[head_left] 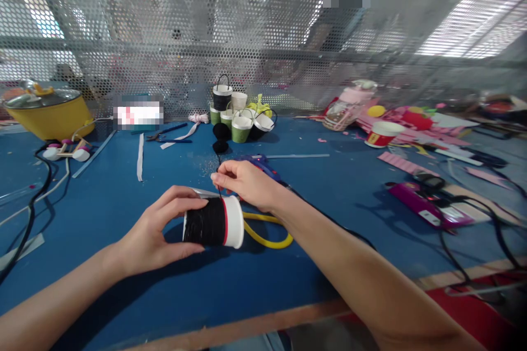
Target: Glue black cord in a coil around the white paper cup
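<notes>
My left hand (167, 230) grips a white paper cup (234, 222) lying on its side above the blue table. Black cord (206, 222) is wound around the cup's body, with a red band showing near the rim. Just above the cup, my right hand (242, 181) pinches the black cord's running end between thumb and fingers. From there the strand leads up to a black ball of cord (220, 146) on the table. A yellow loop (267, 233) lies behind the cup, and a blue tool (261, 164) is partly hidden by my right hand.
Small wrapped cups with handles (241, 129) stand at the back centre. A yellow pot (53, 112) is at the left, near pliers (164, 132). At the right are a red-and-white cup (382, 134), a purple box (428, 205) and black cables (489, 214).
</notes>
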Tool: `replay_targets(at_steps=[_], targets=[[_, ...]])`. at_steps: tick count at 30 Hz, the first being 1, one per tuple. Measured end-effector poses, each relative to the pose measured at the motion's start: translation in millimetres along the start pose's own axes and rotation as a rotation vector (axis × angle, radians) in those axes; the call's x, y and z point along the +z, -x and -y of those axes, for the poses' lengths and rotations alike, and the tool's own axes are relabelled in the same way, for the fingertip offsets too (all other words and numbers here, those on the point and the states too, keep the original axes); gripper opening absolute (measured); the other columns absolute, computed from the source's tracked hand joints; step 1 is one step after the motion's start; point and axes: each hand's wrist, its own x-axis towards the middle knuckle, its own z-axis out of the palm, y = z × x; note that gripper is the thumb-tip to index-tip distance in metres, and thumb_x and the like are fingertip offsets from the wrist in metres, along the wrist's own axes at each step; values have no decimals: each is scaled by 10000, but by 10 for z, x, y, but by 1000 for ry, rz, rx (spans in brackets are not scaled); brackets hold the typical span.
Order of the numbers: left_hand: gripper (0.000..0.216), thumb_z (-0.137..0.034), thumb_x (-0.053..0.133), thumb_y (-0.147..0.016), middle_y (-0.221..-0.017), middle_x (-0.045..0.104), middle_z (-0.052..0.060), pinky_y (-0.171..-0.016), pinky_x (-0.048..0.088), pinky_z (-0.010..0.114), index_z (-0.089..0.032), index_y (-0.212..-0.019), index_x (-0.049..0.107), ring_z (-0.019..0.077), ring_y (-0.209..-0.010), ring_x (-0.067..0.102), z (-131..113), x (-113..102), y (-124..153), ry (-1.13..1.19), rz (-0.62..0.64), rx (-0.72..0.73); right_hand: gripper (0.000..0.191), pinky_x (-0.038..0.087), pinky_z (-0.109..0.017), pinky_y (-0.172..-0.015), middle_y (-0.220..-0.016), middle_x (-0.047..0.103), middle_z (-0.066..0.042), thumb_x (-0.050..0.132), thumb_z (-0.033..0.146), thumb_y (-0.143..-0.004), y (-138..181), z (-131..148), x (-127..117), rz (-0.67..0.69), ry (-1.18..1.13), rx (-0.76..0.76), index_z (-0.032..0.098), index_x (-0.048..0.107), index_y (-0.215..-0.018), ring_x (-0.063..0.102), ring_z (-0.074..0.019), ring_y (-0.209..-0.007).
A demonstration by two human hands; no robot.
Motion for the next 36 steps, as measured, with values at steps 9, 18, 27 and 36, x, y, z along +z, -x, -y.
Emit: replay_targets(at_steps=[9, 18, 27, 36], targets=[[468, -208, 599, -790, -1171, 438, 108, -892, 456, 401, -257, -1213, 405, 236, -1082, 479, 2, -12, 18, -231, -16, 146, 219, 267, -236, -486, -546, 424, 50, 542, 307, -785, 30, 37, 13, 109, 18, 74, 173, 470, -627, 349, -82, -500], [465, -112, 543, -810, -1188, 405, 114, -857, 489, 363, -263, -1223, 390, 234, -1100, 466, 32, 25, 24, -311, -53, 235, 256, 254, -229, -474, -567, 358, 69, 533, 347, -791, 26, -8, 0, 230, -148, 102, 198, 380, -650, 334, -78, -504], [660, -405, 665, -712, -1224, 415, 139, -919, 430, 436, -226, -1261, 345, 279, -1134, 447, 59, 48, -31, 1, -33, -74, 208, 241, -232, -480, -561, 369, 67, 441, 311, -845, 28, 36, 32, 79, 27, 100, 195, 391, -680, 353, -84, -514], [404, -357, 584, -779, -933, 591, 49, -761, 502, 345, -176, -1111, 441, 197, -862, 594, 9, 87, -91, 463, -64, -434, 190, 302, -250, -546, -607, 415, 47, 434, 302, -841, 83, 47, 89, -9, 180, -136, 189, 409, -691, 377, -97, -559]])
